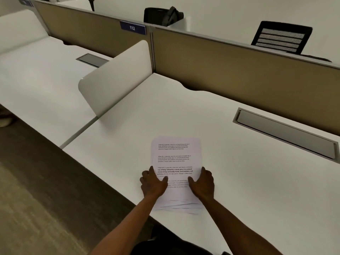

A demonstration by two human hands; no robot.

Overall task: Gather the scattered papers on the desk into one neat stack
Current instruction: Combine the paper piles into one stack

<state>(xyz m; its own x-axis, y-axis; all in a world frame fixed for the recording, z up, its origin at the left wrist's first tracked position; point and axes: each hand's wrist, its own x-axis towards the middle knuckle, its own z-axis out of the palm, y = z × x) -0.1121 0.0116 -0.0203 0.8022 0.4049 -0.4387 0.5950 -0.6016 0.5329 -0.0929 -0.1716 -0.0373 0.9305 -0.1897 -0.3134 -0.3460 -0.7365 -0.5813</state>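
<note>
A pile of white printed papers lies on the white desk near its front edge. The sheets overlap closely, but their near edges are fanned out unevenly. My left hand rests on the pile's left side with the thumb over the top sheet. My right hand presses the pile's right side the same way. Both hands lie flat with fingers together, hugging the pile between them. The lower part of the text is hidden under my hands.
A grey cable tray lid is set into the desk at the right. A white side divider stands at the left, a tan partition runs along the back. A black chair sits beyond it. Carpet floor lies left.
</note>
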